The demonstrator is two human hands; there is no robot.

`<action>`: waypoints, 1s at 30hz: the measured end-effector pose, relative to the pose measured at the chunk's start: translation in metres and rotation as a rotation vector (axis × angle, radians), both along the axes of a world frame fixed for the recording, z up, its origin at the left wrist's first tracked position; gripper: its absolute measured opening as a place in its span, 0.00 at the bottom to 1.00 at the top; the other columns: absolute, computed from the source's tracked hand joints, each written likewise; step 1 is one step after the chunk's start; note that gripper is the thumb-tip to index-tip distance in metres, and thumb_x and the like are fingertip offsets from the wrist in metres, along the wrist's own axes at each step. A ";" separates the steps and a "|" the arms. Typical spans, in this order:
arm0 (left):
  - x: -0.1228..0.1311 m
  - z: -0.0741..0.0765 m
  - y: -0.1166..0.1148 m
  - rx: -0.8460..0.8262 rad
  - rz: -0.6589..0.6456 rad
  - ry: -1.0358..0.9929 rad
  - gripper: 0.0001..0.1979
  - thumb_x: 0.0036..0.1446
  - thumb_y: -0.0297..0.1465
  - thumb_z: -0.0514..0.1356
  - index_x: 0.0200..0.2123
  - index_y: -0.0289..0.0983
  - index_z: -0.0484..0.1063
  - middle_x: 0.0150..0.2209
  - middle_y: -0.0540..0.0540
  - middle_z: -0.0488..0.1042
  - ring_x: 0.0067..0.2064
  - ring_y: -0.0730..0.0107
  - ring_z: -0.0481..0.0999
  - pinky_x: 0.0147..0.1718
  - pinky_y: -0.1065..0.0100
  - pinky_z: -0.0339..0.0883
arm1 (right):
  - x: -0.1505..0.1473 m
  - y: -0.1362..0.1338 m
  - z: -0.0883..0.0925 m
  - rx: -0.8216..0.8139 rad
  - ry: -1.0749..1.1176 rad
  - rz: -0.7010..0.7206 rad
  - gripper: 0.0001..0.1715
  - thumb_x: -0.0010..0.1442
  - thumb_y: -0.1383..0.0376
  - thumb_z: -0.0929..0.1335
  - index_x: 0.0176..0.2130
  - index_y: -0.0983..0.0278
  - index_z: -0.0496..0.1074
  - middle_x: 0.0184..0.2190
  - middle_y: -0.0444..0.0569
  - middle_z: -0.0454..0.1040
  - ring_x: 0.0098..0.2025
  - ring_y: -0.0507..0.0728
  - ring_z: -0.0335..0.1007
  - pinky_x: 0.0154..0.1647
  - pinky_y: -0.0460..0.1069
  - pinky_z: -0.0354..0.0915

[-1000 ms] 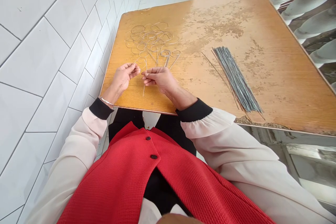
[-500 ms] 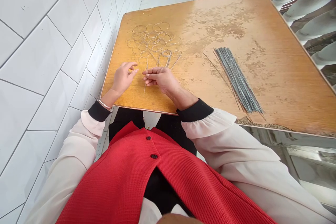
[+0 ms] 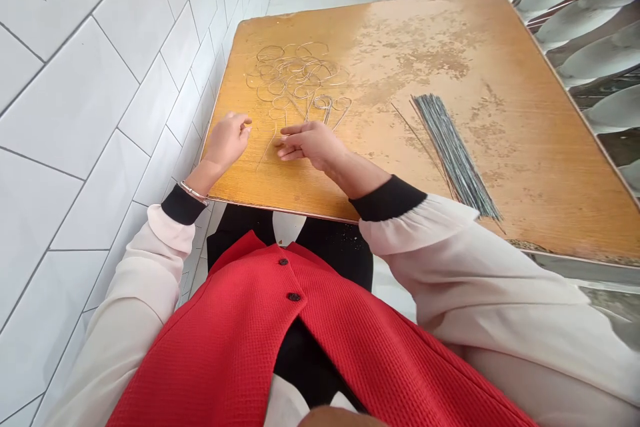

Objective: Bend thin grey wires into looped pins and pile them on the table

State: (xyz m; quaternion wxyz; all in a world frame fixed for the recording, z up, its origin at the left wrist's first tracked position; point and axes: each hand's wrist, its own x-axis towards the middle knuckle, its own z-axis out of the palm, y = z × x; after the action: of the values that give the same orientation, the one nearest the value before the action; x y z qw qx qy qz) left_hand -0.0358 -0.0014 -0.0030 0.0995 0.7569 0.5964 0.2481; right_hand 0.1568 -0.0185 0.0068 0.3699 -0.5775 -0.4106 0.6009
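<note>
My right hand [image 3: 307, 145] hovers over the tabletop with its fingers loosely extended, and I see nothing in it. A thin wire [image 3: 267, 147] lies slanted between my hands, apparently free of both. My left hand [image 3: 227, 140] rests at the table's left side, its fingers lightly curled around nothing visible. Just beyond my hands is a tangled pile of looped wires [image 3: 295, 77]. A bundle of straight grey wires [image 3: 453, 153] lies well to the right of my right hand.
The worn, stained wooden tabletop [image 3: 400, 33] has a chipped near-right edge. A white tiled wall [image 3: 75, 113] runs along its left side. White curved balusters [image 3: 590, 33] stand beyond the right side. My black cuffs and pale sleeves reach in from below.
The wire held upright in my right hand now lies slanted and apart from it. My right fingers have loosened, and my left hand has shifted slightly left.
</note>
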 end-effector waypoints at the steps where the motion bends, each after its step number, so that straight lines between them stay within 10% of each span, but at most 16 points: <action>1: 0.001 0.001 -0.001 -0.037 -0.023 0.050 0.12 0.65 0.26 0.56 0.47 0.34 0.77 0.47 0.40 0.79 0.48 0.64 0.78 0.54 0.61 0.69 | 0.006 -0.002 -0.002 0.024 -0.052 0.009 0.11 0.58 0.80 0.69 0.39 0.69 0.74 0.28 0.50 0.79 0.23 0.51 0.73 0.30 0.48 0.75; 8: 0.009 -0.001 0.013 -0.111 -0.181 0.212 0.17 0.66 0.25 0.51 0.53 0.34 0.75 0.56 0.36 0.75 0.58 0.57 0.76 0.60 0.56 0.68 | 0.022 -0.026 -0.024 0.628 -0.749 0.361 0.18 0.62 0.70 0.67 0.51 0.70 0.79 0.48 0.61 0.80 0.45 0.66 0.80 0.52 0.63 0.74; 12: 0.006 -0.004 0.018 -0.117 -0.311 0.265 0.22 0.66 0.24 0.51 0.60 0.34 0.70 0.64 0.37 0.70 0.66 0.58 0.70 0.66 0.57 0.62 | 0.010 -0.042 -0.029 0.995 -0.943 0.627 0.29 0.69 0.61 0.64 0.63 0.72 0.71 0.66 0.64 0.68 0.68 0.72 0.63 0.67 0.68 0.61; 19: 0.003 -0.013 0.010 -0.199 -0.386 0.316 0.26 0.69 0.28 0.51 0.68 0.29 0.59 0.73 0.32 0.56 0.74 0.57 0.58 0.72 0.55 0.52 | 0.005 -0.056 -0.048 0.997 -1.060 0.847 0.41 0.71 0.52 0.62 0.68 0.80 0.61 0.71 0.69 0.58 0.73 0.72 0.54 0.72 0.67 0.55; 30: 0.001 -0.024 0.029 -0.045 -0.374 0.294 0.23 0.68 0.33 0.57 0.64 0.35 0.65 0.68 0.35 0.66 0.68 0.54 0.67 0.67 0.53 0.61 | 0.009 -0.060 -0.046 1.005 -0.996 0.849 0.42 0.70 0.52 0.63 0.68 0.81 0.62 0.71 0.70 0.57 0.73 0.73 0.54 0.71 0.67 0.57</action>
State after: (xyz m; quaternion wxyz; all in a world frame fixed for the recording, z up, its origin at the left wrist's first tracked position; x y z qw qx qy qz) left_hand -0.0351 0.0275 -0.0271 0.0727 0.8799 0.4590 0.0991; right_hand 0.1656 -0.0780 -0.0395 0.1003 -0.3376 -0.9297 0.1074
